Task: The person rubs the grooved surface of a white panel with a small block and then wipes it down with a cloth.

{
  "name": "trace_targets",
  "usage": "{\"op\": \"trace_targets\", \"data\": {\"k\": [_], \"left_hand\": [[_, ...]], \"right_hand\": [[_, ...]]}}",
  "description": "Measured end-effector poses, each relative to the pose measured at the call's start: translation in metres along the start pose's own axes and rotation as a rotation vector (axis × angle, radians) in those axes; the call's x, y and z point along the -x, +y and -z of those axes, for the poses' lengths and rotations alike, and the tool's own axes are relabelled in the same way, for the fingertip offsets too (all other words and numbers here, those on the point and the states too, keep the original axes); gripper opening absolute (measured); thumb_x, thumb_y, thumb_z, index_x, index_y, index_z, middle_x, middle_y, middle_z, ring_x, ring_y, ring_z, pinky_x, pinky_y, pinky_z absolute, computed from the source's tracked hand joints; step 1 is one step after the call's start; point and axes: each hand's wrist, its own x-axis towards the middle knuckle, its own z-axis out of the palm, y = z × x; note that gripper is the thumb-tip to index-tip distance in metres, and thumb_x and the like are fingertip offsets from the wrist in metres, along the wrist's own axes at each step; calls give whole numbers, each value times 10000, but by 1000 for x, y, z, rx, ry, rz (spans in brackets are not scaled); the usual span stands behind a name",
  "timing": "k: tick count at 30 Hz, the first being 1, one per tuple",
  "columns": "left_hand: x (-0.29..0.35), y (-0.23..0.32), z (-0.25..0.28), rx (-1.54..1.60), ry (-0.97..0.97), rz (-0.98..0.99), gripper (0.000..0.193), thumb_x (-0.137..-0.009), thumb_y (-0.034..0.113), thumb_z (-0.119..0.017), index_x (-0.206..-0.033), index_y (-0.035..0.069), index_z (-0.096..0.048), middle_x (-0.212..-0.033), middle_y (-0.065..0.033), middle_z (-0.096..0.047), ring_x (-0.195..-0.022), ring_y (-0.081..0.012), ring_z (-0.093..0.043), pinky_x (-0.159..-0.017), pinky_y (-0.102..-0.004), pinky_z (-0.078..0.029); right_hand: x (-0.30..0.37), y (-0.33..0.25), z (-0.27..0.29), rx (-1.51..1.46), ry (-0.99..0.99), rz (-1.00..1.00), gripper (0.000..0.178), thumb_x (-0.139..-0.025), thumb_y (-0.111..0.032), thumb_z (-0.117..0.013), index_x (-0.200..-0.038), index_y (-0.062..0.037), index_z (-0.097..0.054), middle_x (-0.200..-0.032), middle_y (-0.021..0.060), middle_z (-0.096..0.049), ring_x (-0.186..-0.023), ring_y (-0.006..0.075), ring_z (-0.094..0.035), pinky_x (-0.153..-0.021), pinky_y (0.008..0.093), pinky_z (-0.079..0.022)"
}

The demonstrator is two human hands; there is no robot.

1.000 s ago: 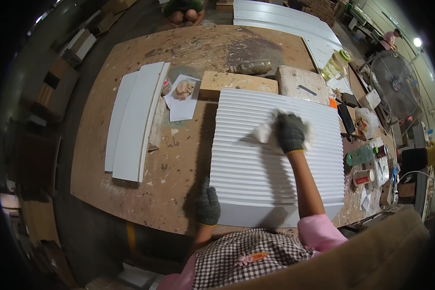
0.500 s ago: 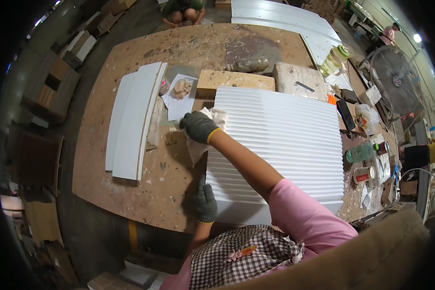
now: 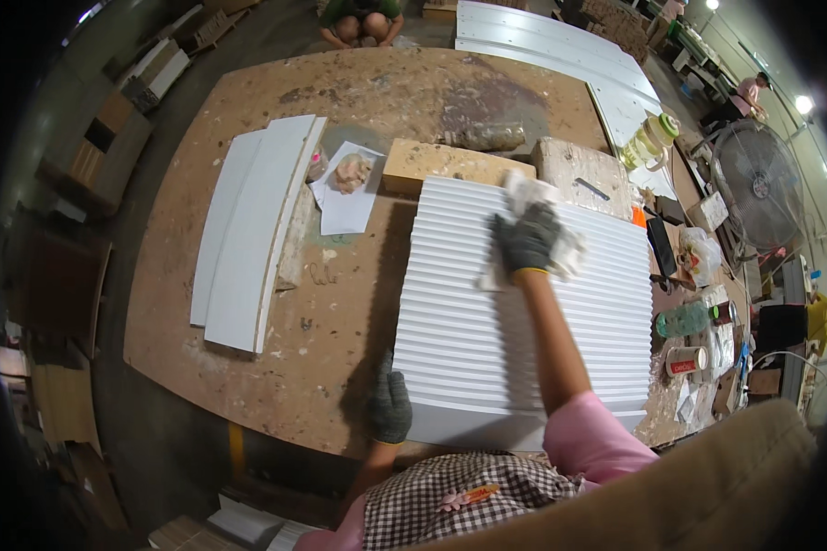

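Observation:
A white ribbed panel (image 3: 469, 312) lies on the worktable, its grooves running from left to right. My right hand (image 3: 528, 239), in a dark grey glove with a yellow cuff, presses a crumpled white cloth (image 3: 569, 253) against the panel's upper middle. The cloth bulges out on several sides of the glove. At the panel's near left edge is my gloved left hand (image 3: 391, 406), fingers stretched out side by side along the edge; its thumb side is partly hidden.
White boards (image 3: 248, 239) are stacked at left on the stained worktable (image 3: 340, 404). Behind the panel sit a tan block (image 3: 450, 165), a wrapped block (image 3: 569, 170) and a jar (image 3: 487, 136). Bottles and a paper cup (image 3: 686, 360) stand at right. A person (image 3: 363, 23) crouches beyond the table.
My right hand and the cloth have swept from the panel's left edge rightward to its upper middle. My left hand stays by the near left edge. The view has shifted slightly.

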Motion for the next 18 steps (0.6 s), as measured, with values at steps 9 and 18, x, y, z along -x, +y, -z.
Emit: {"op": "trace_targets", "data": {"k": [9,18], "left_hand": [[-10,33,3,-174,-20,21,392,-1051,185,-480,-1364,-32,-571,-1285,-221,-660,-1176,-335,-639,-1022,-399,-489],[-2,1,10,-207,87,-2,358,-1021,167,-483,-1281,-21,-642,-1224,-213,-686,-1095,-354,-658,-984,-423,-499]], "right_hand": [[-31,-186,-29,-332,-288,868,188,-849,-231,-619,-916,-154,-776,-973,155,-733,-955,363,-698,-878,444,-541],[-29,31,21,-414,24,855,358,-945,-255,-615,-1299,-211,-646,-1386,146,-581,-1308,371,-496,-1087,474,-418]]}}
